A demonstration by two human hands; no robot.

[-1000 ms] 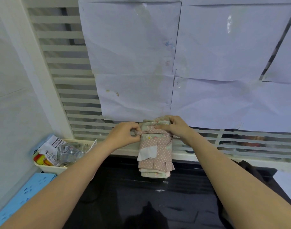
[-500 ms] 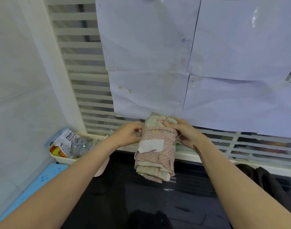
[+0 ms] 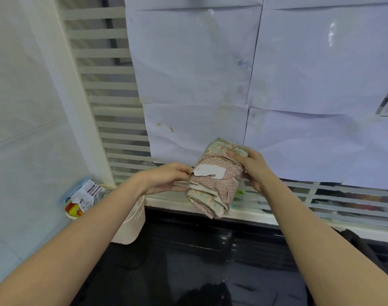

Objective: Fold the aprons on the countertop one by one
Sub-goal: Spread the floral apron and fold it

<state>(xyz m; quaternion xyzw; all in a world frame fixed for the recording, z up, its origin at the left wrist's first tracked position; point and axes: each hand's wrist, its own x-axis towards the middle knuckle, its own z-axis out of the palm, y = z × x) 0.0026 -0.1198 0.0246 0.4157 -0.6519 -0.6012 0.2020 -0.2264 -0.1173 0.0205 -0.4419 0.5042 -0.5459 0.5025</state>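
A folded apron, pink with white dots and a green floral lining, is held as a compact bundle in the air above the black countertop, in front of the windowsill. A white label patch shows on its front. My left hand pinches the bundle's left edge beside the label, where a strap runs round it. My right hand grips the upper right side, thumb on top of the fabric.
A cream tub with packets and a jar stands at the left by the wall. A dark cloth lies at the right on the counter. White paper sheets cover the slatted window behind.
The bundle has been lifted and tilted, its lower end now swung to the right. Both hands kept hold of it and moved up and right with it.
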